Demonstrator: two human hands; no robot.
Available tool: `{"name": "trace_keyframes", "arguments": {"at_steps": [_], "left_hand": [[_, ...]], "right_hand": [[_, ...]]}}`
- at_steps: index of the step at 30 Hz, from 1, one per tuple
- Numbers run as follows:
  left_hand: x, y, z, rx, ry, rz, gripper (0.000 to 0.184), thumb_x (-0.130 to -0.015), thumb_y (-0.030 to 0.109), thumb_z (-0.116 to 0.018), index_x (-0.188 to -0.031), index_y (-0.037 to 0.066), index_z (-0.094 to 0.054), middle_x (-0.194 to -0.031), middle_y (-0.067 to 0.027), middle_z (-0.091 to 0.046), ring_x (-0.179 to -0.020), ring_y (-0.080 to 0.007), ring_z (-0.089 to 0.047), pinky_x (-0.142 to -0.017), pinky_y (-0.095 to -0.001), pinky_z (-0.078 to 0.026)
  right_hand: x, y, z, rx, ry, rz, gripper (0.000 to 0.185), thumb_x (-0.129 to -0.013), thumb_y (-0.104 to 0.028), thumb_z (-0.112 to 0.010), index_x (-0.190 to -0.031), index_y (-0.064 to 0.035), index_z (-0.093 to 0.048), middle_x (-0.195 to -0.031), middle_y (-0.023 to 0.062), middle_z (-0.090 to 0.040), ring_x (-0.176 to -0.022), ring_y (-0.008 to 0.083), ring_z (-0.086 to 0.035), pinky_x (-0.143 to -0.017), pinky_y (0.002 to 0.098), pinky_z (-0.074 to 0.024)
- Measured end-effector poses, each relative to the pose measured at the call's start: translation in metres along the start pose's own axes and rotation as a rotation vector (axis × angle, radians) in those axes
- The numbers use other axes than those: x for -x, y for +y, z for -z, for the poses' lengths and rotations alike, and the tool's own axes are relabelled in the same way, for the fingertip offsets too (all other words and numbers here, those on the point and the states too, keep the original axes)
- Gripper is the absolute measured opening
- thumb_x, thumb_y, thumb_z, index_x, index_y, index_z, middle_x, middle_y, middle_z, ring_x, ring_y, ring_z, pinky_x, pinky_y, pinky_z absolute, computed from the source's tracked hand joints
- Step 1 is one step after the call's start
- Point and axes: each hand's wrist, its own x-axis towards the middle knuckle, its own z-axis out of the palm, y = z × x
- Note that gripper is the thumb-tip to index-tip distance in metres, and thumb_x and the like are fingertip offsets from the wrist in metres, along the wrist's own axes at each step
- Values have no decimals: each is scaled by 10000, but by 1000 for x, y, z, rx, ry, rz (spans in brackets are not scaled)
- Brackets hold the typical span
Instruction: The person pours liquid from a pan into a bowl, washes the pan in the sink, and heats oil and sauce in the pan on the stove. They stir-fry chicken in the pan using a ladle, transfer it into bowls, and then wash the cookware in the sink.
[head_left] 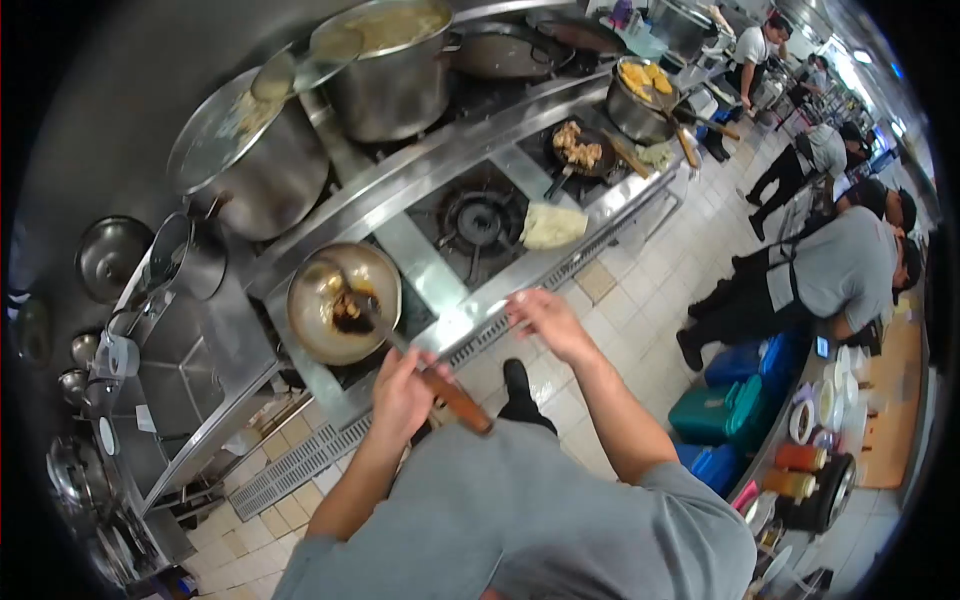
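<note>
My left hand (402, 393) is closed around a ladle (458, 400) with a wooden handle, near where the wood meets the metal shaft. The ladle's head rests inside a wok (372, 266) on the near-left burner, beside a dark brown sauce (352, 314). My right hand (546, 323) hovers over the stove's front edge, fingers apart and holding nothing. Nearest to it on the stove is a folded pale yellow cloth (553, 227), lying beside a bare burner (482, 222).
Large stockpots (388, 95) stand along the back. Farther right are a pan (578, 150) with browned pieces of food and a pot (640, 112) with yellow food. A sink (180, 390) is at left. Several people (840, 255) work to the right, near bins (715, 415).
</note>
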Motion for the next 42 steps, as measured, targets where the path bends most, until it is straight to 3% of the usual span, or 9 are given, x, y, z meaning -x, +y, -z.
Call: {"name": "trace_keyframes", "arguments": {"at_steps": [5, 10, 11, 13, 16, 20, 31, 35, 42], "left_hand": [[-9, -23, -24, -125, 472, -206, 173, -974, 180, -613, -965, 130, -447, -774, -20, -525, -679, -160, -546, -544, -323, -486], [6, -26, -18, -557, 711, -296, 181, -899, 112, -646, -1019, 55, -523, -783, -68, -609, -526, -131, -536, -469, -269, -452], [9, -26, -14, -545, 753, -312, 181, -899, 112, -646, -1019, 55, -523, -783, -68, -609, -526, -131, -536, -469, -269, -452], [20, -20, -17, -1011, 919, -180, 193, -896, 63, -638, -1061, 21, -546, -727, -50, -604, -501, -119, -523, -456, -271, -418], [36, -7, -26, -929, 912, -225, 197, -887, 27, -630, -1082, 3, -610, -683, -18, -576, -500, -97, -507, -455, -256, -399], [49, -15, -13, -802, 942, -239, 141, -898, 24, -620, -1038, 9, -625, -672, -1, -567, -489, -85, -490, -453, -255, -396], [50, -4, 15, -760, 729, -134, 88, -895, 60, -634, -974, 21, -625, -632, 19, -528, -481, -74, -488, -439, -246, -376], [56, 10, 37, -734, 640, -90, 113, -894, 72, -636, -995, 21, -637, -648, 28, -532, -464, -71, -478, -424, -255, -374], [77, 28, 57, -762, 563, -112, 75, -881, 76, -649, -939, 32, -627, -662, 26, -547, -470, -73, -487, -427, -258, -392]], "right_hand": [[-180, 19, 178, -575, 257, -104, 584, -1024, -414, -525, -1351, 67, -472, -1311, 202, -541, -1125, 288, -585, -958, 417, -521], [-308, 15, 219, -935, 277, -176, 701, -963, -539, -564, -1434, -44, -409, -1459, 174, -448, -1343, 354, -410, -1163, 594, -235], [-326, 20, 222, -1012, 250, -177, 665, -961, -567, -543, -1416, -96, -428, -1480, 150, -429, -1299, 333, -428, -1164, 614, -191], [-352, 38, 240, -1208, 227, -185, 387, -968, -518, -566, -1008, -133, -569, -807, 45, -548, -681, 206, -527, -690, 413, -527], [-354, 47, 232, -626, 585, -6, 174, -920, -16, -439, -926, -142, -558, -649, -37, -441, -515, 94, -408, -428, 253, -317], [-292, 49, 234, -345, 531, -69, 158, -1026, -241, -501, -914, -130, -511, -606, -44, -393, -465, 82, -379, -376, 252, -297], [-112, 22, 12, -57, -101, -193, 147, -1017, -248, -530, -1001, -103, -546, -616, -49, -385, -427, 71, -342, -344, 258, -271], [-104, 39, -70, 657, -88, 318, 269, -985, -222, -543, -899, 30, -580, -761, 234, -652, -709, 426, -631, -660, 485, -479], [-87, 37, -144, 858, 5, 319, 258, -983, -200, -537, -931, 51, -572, -897, 331, -652, -908, 513, -626, -795, 550, -486]]}}
